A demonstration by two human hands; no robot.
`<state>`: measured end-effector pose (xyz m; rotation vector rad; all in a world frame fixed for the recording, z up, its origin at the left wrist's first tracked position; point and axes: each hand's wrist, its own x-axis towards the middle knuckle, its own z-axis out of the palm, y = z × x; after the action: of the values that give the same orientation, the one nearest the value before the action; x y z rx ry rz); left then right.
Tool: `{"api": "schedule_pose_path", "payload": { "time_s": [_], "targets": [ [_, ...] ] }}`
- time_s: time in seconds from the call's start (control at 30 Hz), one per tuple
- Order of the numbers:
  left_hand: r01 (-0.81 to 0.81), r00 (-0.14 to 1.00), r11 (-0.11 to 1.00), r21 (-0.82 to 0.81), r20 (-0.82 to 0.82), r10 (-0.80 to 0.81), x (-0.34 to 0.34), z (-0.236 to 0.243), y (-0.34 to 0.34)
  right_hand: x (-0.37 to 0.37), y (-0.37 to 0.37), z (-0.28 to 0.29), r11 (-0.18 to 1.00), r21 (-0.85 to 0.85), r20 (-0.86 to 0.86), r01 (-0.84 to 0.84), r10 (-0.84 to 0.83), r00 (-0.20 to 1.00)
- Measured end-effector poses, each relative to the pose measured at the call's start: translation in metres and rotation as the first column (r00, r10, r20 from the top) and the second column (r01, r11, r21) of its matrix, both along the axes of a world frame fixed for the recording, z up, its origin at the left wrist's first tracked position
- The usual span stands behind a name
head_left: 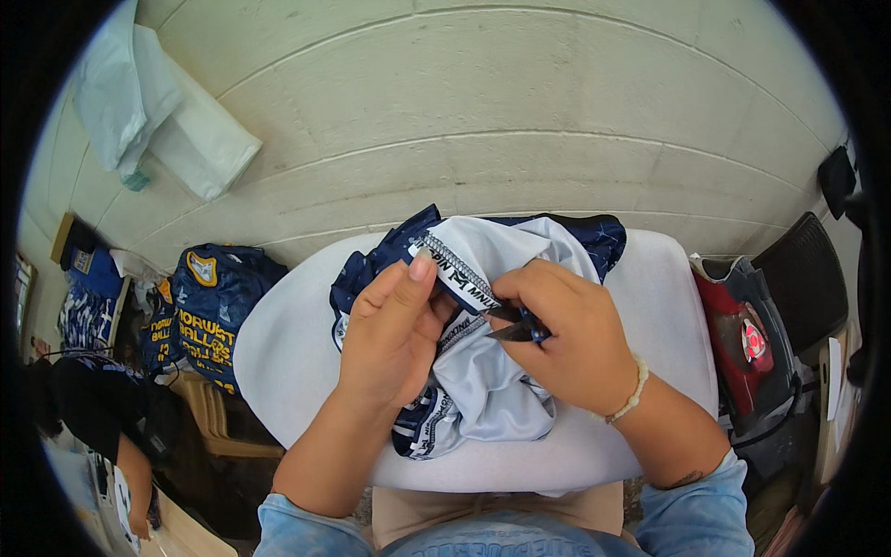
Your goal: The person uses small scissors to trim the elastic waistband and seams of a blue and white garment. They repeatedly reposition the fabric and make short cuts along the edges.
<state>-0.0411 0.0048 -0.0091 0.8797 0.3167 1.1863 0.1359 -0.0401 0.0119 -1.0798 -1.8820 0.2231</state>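
Note:
A white and navy garment (487, 390) lies bunched on a padded white board (288, 334), with a printed band (450, 274) stitched along one edge. My left hand (394, 334) pinches that band between thumb and fingers and holds it raised. My right hand (566, 334) grips small dark scissors (515, 325), their blades pointing left at the band's right part, just beside it. Whether the blades touch the fabric I cannot tell.
A red iron (752, 339) sits at the right beside a dark chair back (784, 278). Left are navy jerseys (213, 320) over a brown plastic chair (223, 432), and another person (97, 413) in black. A white bag (162, 111) hangs on the block wall (520, 93).

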Motion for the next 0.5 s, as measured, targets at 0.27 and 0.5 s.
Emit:
{"api": "schedule_pose_path", "payload": {
  "time_s": [0.27, 0.5],
  "targets": [
    [-0.090, 0.995, 0.994, -0.064, -0.039, 0.088, 0.004, 0.006, -0.001, 0.019, 0.002, 0.009, 0.964, -0.263, -0.005, -0.039, 0.040, 0.999],
    [-0.126, 0.986, 0.990, 0.062, -0.102, 0.132, 0.006, 0.009, -0.007, 0.014, 0.005, 0.006, 0.907, -0.258, -0.570, -0.334, 0.136, 0.810]
  ]
}}
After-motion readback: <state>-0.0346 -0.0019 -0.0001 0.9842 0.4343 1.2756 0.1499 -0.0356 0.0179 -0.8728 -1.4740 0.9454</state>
